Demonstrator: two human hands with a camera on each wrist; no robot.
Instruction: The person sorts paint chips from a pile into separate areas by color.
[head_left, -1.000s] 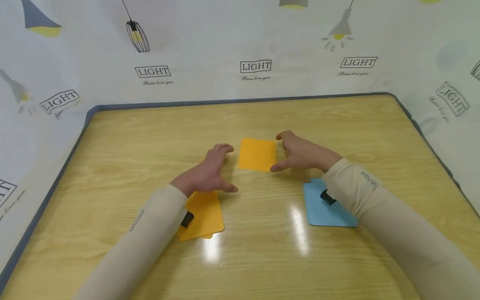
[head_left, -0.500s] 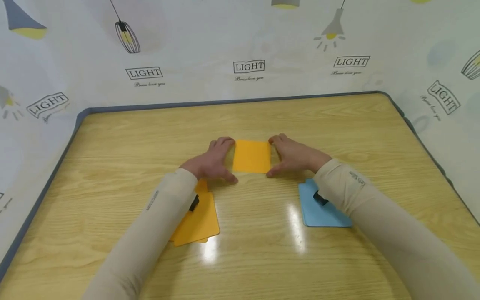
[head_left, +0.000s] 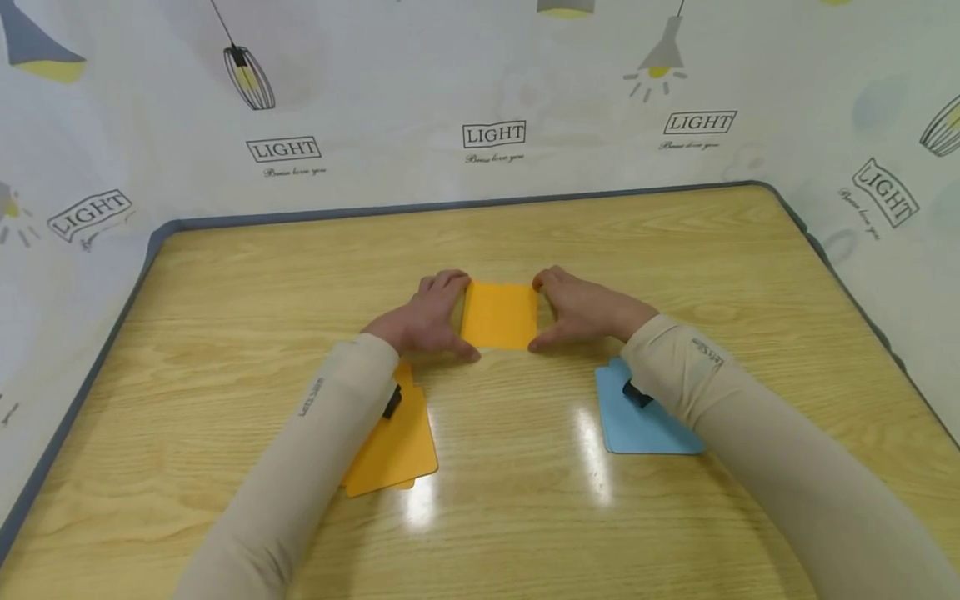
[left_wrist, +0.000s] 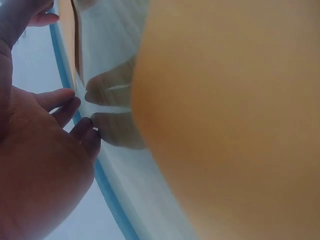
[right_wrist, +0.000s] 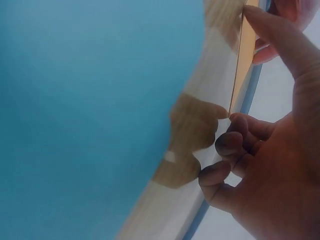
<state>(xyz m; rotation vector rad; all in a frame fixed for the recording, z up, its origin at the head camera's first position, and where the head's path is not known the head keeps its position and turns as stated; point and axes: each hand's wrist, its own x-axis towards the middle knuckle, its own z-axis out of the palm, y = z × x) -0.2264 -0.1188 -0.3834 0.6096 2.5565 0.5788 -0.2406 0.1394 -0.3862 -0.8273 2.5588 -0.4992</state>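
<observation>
A square orange card lies flat near the middle of the wooden table. My left hand holds its left side, fingertips at the far corner and thumb at the near one. Across from it, my right hand holds the right side in the same way, thumb and forefinger on the two corners. In the right wrist view the card shows edge-on, with the bent fingers resting on the shiny tabletop. The left wrist view shows the left fingertips down on the table too.
Several larger orange cards with rounded corners lie under the left forearm, partly hidden. A stack of blue cards lies under the right wrist. A blue-grey edging borders the wooden table against a lamp-patterned wall covering.
Both hands have closed in on the small orange card from either side, the left reaching it from farther away. The card is squarer to the view. The other cards lie as before.
</observation>
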